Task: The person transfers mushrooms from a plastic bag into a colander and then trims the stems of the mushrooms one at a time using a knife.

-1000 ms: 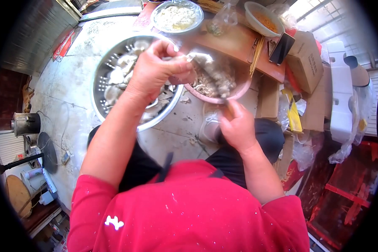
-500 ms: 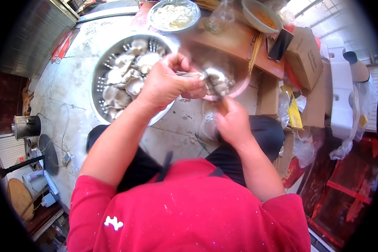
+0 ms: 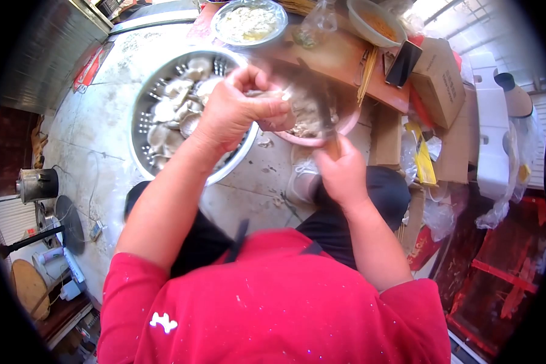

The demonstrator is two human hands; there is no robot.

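Observation:
Between the thumb and fingers of my left hand (image 3: 236, 109) is an oyster mushroom (image 3: 264, 94), partly hidden by the fingers. My right hand (image 3: 344, 170) is closed around the wooden handle of a knife (image 3: 323, 100); its blade points up and away, blurred, to the right of the mushroom. Below both hands stands a pink basin (image 3: 346, 124) with pale mushroom pieces (image 3: 309, 118) in it. To the left, a metal colander (image 3: 141, 142) holds several whole oyster mushrooms (image 3: 170, 109); my left forearm covers part of it.
Beyond the basin a wooden board (image 3: 340, 60) carries a phone (image 3: 403, 64), skewers (image 3: 367, 76) and a bowl of orange food (image 3: 379, 27). A bowl of pale food (image 3: 250, 24) sits at the back. Cardboard boxes (image 3: 440, 82) stand at right, a metal pot (image 3: 37, 183) at left.
My right hand has moved slightly right with the knife, and the blade now stands farther from the mushroom. My left hand has shifted slightly left, still gripping the mushroom.

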